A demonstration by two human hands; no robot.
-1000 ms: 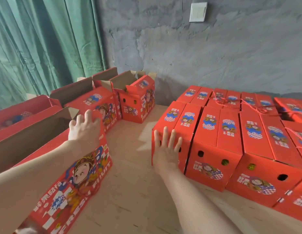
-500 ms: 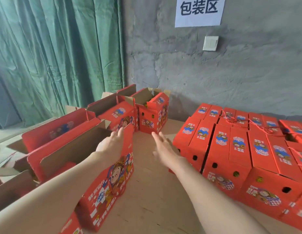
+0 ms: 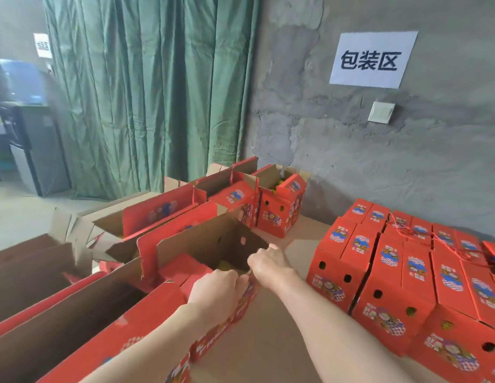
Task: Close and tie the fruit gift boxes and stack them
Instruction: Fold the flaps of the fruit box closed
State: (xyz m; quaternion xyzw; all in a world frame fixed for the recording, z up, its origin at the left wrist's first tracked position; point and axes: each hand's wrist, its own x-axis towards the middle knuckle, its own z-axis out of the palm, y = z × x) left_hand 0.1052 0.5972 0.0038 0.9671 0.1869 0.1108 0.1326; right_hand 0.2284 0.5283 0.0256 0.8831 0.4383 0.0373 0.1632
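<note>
Of the person, only hands and forearms showed. The left hand and right hand were bare. The left forearm and right forearm were uncovered throughout.

Red boxes with blue-and-white checkered prints, green curtain, grey wall.

A single wide-angle camera sits on the person's head and looks forward and down along both bare forearms, which enter from the bottom edge. It is close over the work: the left hand and the right hand meet near mid-frame at the open red cardboard gift box. The pale wooden counter fills the lower part, with the closed red cardboard gift boxes on the right. The view faces the rough grey wall and the green pleated curtain well behind.
</note>
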